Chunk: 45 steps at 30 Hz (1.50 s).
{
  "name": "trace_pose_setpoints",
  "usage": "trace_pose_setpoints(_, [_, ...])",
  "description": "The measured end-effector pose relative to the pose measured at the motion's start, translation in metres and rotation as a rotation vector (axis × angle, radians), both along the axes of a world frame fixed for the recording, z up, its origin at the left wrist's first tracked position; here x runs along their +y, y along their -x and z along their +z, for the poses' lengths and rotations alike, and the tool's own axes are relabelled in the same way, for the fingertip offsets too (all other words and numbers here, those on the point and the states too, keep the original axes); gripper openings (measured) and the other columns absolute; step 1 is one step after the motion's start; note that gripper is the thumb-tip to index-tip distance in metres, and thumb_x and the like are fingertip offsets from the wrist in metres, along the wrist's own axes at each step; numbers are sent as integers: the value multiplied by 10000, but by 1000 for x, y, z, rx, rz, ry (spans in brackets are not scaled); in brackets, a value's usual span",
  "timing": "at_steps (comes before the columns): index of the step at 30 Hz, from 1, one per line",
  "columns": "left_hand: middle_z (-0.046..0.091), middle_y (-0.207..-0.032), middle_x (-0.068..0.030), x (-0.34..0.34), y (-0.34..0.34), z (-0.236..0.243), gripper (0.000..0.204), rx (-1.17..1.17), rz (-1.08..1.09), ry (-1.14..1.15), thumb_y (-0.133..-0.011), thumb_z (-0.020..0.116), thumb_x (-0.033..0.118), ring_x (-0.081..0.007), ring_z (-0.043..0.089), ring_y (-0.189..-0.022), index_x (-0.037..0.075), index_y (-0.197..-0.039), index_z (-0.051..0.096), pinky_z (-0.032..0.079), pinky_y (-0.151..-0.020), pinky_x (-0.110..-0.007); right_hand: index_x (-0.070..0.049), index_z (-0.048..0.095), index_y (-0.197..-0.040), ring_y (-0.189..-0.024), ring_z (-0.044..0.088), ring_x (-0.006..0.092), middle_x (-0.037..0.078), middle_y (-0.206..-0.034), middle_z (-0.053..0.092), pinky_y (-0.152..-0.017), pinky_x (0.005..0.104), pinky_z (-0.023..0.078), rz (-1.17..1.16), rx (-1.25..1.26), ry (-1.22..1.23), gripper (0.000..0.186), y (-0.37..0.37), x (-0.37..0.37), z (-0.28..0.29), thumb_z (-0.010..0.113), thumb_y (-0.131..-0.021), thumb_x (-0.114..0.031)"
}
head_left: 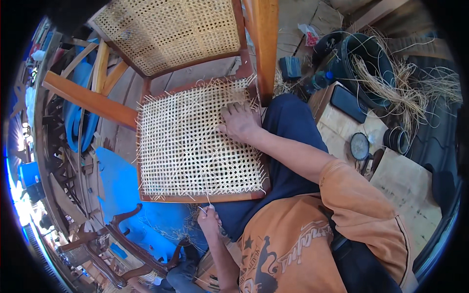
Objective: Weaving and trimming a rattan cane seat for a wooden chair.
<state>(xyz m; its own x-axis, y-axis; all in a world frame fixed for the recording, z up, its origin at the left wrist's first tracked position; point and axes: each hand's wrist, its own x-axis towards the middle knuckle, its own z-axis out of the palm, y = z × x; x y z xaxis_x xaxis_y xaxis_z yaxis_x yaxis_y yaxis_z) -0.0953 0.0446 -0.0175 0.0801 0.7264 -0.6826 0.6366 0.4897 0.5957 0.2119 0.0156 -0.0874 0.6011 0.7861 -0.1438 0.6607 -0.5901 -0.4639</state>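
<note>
A chair seat of open woven cane [185, 151] in a brown wooden frame [229, 197] lies before me, cut strand ends sticking out around its edges. My right hand [239, 122] rests on the weave near its upper right, fingers apart and pressed down. Below the seat's near edge, my left hand [210, 220] is closed round the handle of a thin awl-like tool [211, 208]. The tool's slim shaft points up to the near rail; its tip is hard to make out. Beyond the seat stands the chair's cane back [171, 34].
On the right, a dark bucket [364, 53] holds loose cane strands [391, 90]. A wooden box [351, 124] bears a phone [349, 103] and a round tin [359, 146]. A blue sheet [119, 180] and a carved dark wooden frame [137, 244] lie left, near another person's leg [183, 276].
</note>
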Motion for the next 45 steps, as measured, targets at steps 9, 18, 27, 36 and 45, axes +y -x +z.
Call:
trace_pose_setpoints(9, [445, -517, 7, 2, -9, 2, 119, 67, 32, 13, -862, 533, 167, -84, 390, -358, 67, -803, 507, 327, -322, -223, -5, 398, -1279, -1268, 336, 356, 218, -1311, 423, -1040, 548, 202, -10, 89, 10, 591, 12, 2, 4, 462, -877, -434])
trace_pose_setpoints(18, [447, -506, 3, 4, -11, 2, 143, 108, 39, 14, -873, 535, 169, -76, 390, -348, 61, -786, 501, 324, -314, -212, 2, 430, -1244, -1236, 362, 366, 228, -1277, 435, -1027, 557, 211, -35, 196, -45, 576, 4, 4, 8, 488, -866, -429])
trace_pose_setpoints(27, [448, -503, 2, 6, -13, 1, 112, 130, 38, 7, -854, 527, 146, -81, 389, -343, 54, -792, 510, 318, -306, -218, 9, 431, -1248, -1236, 356, 366, 234, -1276, 433, -1009, 539, 236, 7, 251, 16, 574, -2, 5, 10, 486, -866, -415])
trace_pose_setpoints(36, [444, -502, 5, 3, -14, 2, 126, 137, 30, 2, -846, 525, 146, -80, 383, -346, 59, -756, 523, 318, -315, -224, 5, 454, -1228, -1257, 317, 379, 232, -1297, 403, -1003, 521, 262, 20, 271, 24, 557, -2, 7, 8, 552, -831, -373])
trace_pose_setpoints(45, [465, -572, 8, 0, 8, 33, 152, 139, -88, -41, -866, 549, 166, -87, 447, -456, 37, -785, 551, 370, -426, -233, -28, 546, -1102, -1117, 476, 326, 159, -1110, 562, -960, 469, 349, 188, 261, -54, 348, 4, 11, 26, 559, -843, -260])
